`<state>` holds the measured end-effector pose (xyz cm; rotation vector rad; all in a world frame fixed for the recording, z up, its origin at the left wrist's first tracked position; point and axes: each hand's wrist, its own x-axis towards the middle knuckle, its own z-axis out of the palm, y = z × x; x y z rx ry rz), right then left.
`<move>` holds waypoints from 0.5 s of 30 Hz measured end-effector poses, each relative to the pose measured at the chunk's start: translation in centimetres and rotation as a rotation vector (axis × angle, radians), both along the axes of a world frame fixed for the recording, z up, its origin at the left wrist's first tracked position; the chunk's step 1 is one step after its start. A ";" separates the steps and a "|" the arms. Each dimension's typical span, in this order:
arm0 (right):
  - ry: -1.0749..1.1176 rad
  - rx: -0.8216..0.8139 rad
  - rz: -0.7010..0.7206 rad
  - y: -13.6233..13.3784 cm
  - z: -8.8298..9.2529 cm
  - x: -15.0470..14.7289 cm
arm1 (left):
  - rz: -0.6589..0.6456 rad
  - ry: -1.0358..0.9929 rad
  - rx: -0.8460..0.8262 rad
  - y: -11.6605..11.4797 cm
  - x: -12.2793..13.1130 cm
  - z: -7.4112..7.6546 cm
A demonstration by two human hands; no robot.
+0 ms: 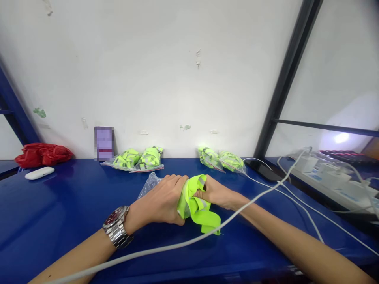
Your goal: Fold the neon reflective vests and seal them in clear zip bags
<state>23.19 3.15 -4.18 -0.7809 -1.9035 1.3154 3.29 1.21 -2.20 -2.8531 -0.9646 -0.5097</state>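
Note:
Both hands meet over the middle of the blue table. My left hand, with a metal watch on the wrist, is closed around a bundled neon-yellow reflective vest. My right hand grips the same vest from the right, fingers tucked into the fabric. A loose end of the vest lies on the table toward me. An empty clear plastic bag lies just behind my left hand.
Bagged neon vests lie along the wall, two on the left and two on the right. A red bag, a white case and a small card sit far left. White cables cross the table; a power strip is at right.

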 end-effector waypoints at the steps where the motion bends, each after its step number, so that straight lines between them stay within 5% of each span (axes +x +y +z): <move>1: -0.041 0.064 -0.029 0.0 0.0 -0.3 | -0.013 -0.006 -0.005 -0.1 0.1 0.0; 8: -0.316 0.449 -0.332 0.0 -0.5 -1.7 | 0.009 -0.029 -0.083 -0.7 0.7 0.3; 15: -0.590 0.468 -0.659 -1.6 0.0 -3.3 | -0.013 -0.036 0.089 -0.7 0.9 -0.3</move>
